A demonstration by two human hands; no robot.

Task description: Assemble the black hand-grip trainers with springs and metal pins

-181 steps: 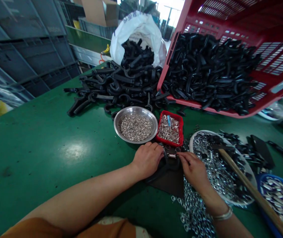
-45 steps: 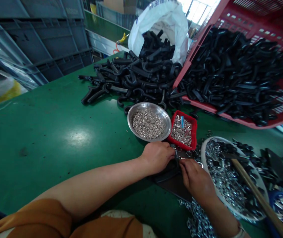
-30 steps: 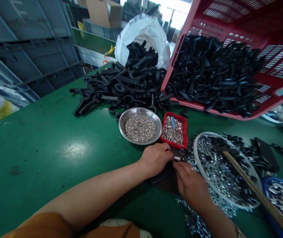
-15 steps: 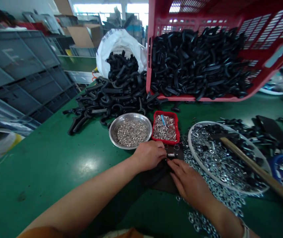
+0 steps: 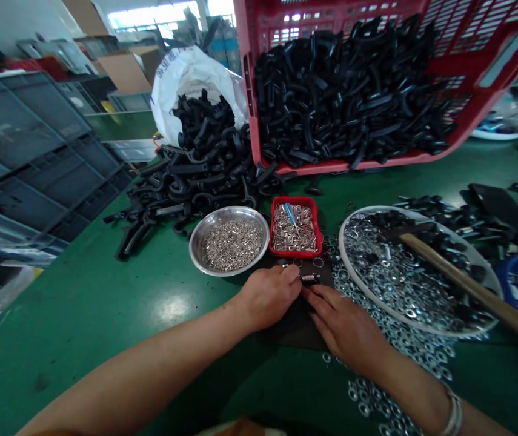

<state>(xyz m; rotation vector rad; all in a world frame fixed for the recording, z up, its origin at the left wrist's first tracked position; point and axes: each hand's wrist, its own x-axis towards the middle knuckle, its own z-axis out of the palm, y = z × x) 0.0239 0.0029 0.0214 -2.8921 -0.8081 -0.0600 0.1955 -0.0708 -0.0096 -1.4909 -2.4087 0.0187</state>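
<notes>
Both hands meet over a dark mat [image 5: 302, 333] on the green table. My left hand [image 5: 273, 295] is closed around a dark part with a metal spring [image 5: 309, 278] showing at its right end; most of that part is hidden by the fingers. My right hand [image 5: 343, 321] has its fingertips pressed together against the near side of the same part, just below the spring. What those right fingertips pinch, if anything, I cannot make out. Just beyond the hands are a steel bowl [image 5: 195, 251] of small metal pins and a red tray [image 5: 317, 233] of longer pins with a blue-handled screwdriver [image 5: 290, 213].
A white-rimmed tray [image 5: 347, 266] of metal nuts and rings stands on the right, with a wooden-handled hammer [image 5: 458, 272] across it. Loose nuts [image 5: 395, 357] lie beside my right forearm. Black plastic parts [image 5: 186, 181] are heaped behind, by a red basket [image 5: 252, 139].
The view has shifted slightly. My left hand has rolled a little over the dark part, and a dark end now shows above its fingers. My right hand stays close beside it.
</notes>
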